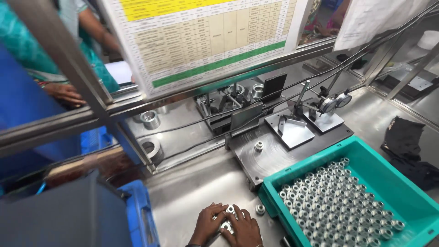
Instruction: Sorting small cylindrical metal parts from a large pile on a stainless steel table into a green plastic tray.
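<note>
From the head camera, a brushed steel table (192,192) fills the bench, its surface dull and streaked with reflections. Low in the view the left hand (208,224) and the right hand (240,228) lie flat and close together on the steel, fingers curved down and slightly spread over a small cluster of metal rings (227,218). The fingertips touch these shiny, short, round parts with a hole through the middle; neither hand is closed into a fist, and whether any ring is actually pinched cannot be told. One loose ring (260,209) sits on the table just beside the right hand.

To the right stands a teal plastic tray (402,183), smooth-walled and rectangular, holding many more of the same bright rings in a dense layer. Behind it is a dark machined base plate (274,158) with circular tool marks, carrying one ring (259,146) and a dial gauge (336,103) on a small stand. A laminated chart (206,36) hangs above. Another person's hand (66,93) rests beyond the frame at left.
</note>
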